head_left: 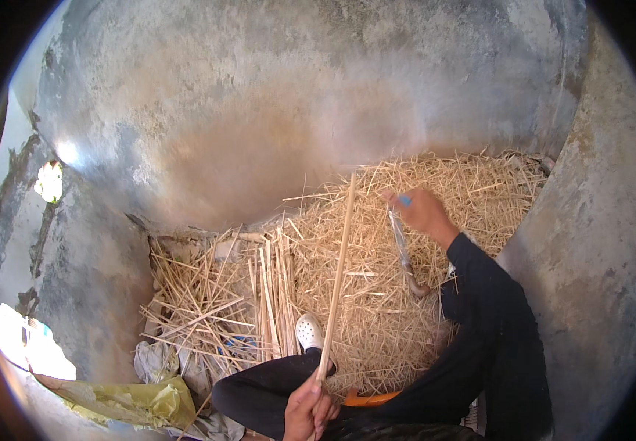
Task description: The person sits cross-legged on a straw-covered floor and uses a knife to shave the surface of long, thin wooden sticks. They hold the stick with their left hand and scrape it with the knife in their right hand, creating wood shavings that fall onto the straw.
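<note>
A long, pale split-bamboo strip (344, 250) slants upward from my left hand (310, 409), whose fingers are closed round its lower end. Its far end stands over the straw, close to the grey wall. To the right, my right hand (426, 214) is closed and slightly blurred, with a bit of blue at its fingers. From those fingers hangs a drawknife-like tool (400, 239) with a narrow metal blade, its curved brown handle (419, 289) lowest. Its upper end is hidden in the hand. The strip and blade are apart.
Pale shavings (376, 309) cover the floor. Left of them lie several upright strips (274, 294) and a tangle of thin sticks (200, 309). My white clog (309, 332) rests beside the shavings. A yellowish sack (134, 400) lies lower left. Concrete walls (318, 88) enclose the corner.
</note>
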`<state>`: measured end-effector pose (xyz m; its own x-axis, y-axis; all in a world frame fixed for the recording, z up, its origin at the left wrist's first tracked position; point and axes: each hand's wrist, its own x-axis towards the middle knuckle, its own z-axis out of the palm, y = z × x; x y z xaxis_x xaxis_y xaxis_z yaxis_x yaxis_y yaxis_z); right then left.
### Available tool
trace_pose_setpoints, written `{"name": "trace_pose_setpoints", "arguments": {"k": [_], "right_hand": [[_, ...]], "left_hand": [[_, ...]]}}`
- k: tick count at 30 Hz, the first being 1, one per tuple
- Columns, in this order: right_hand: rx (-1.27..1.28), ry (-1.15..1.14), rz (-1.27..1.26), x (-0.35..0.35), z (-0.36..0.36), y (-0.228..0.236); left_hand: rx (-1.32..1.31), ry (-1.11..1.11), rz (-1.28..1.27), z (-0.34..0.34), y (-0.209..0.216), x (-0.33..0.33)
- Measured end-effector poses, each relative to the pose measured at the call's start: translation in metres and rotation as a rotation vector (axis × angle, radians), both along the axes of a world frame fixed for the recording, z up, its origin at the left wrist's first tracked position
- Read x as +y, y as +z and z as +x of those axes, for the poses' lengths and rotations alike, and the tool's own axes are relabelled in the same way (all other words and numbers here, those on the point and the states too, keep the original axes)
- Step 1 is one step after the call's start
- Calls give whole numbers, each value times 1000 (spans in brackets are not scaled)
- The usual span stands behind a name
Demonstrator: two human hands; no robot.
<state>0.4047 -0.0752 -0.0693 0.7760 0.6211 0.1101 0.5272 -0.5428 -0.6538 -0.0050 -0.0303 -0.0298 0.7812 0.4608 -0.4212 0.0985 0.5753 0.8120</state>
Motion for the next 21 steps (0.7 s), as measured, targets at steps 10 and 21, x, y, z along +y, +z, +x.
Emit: {"name": "trace_pose_setpoints", "arguments": {"k": [10,21], "right_hand": [[-437,551,175,-3,-133,22],[-258,144,295,12,-80,-4]], "left_hand": [[-115,-40,-126,20,25,-1],[-133,-135,-136,26,26,-3]]}}
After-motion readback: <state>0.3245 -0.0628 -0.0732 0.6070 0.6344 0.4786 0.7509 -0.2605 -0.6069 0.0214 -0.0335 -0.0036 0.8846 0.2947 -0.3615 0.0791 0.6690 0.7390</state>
